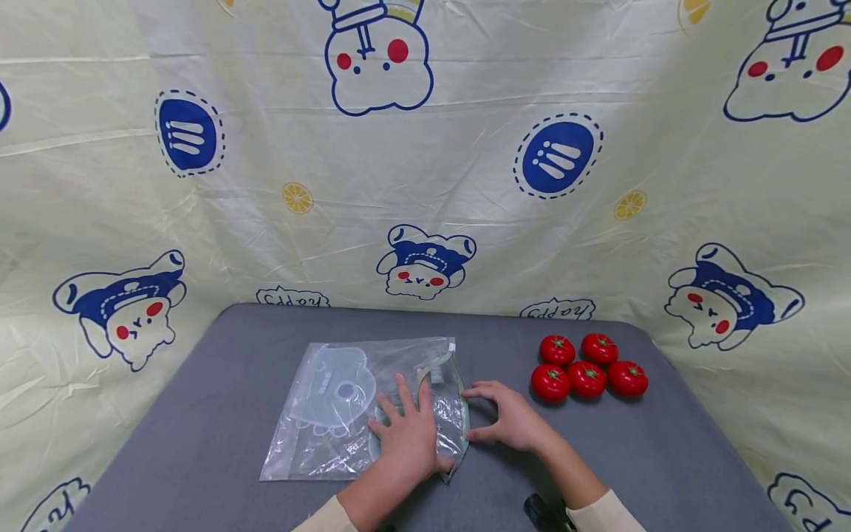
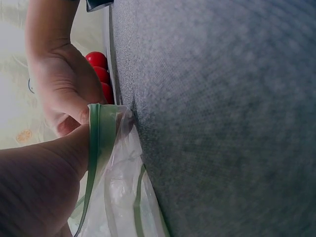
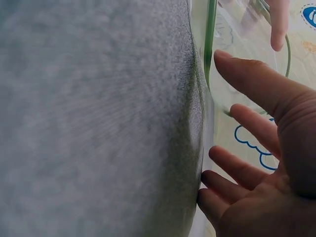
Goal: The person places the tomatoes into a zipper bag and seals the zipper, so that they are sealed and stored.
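The clear zip bag [image 1: 349, 417] is lying left of the right hand [image 1: 508, 415], its long axis running sideways along the bench [image 1: 199, 458], its parted mouth facing that hand's spaced thumb and fingers. The left hand [image 1: 408, 437] is resting spread-fingered over the mouth end; five tomatoes [image 1: 587, 380] are sitting nearer the right hand.

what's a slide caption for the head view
Left hand on a clear zip bag, right hand at its open mouth, five tomatoes nearby.
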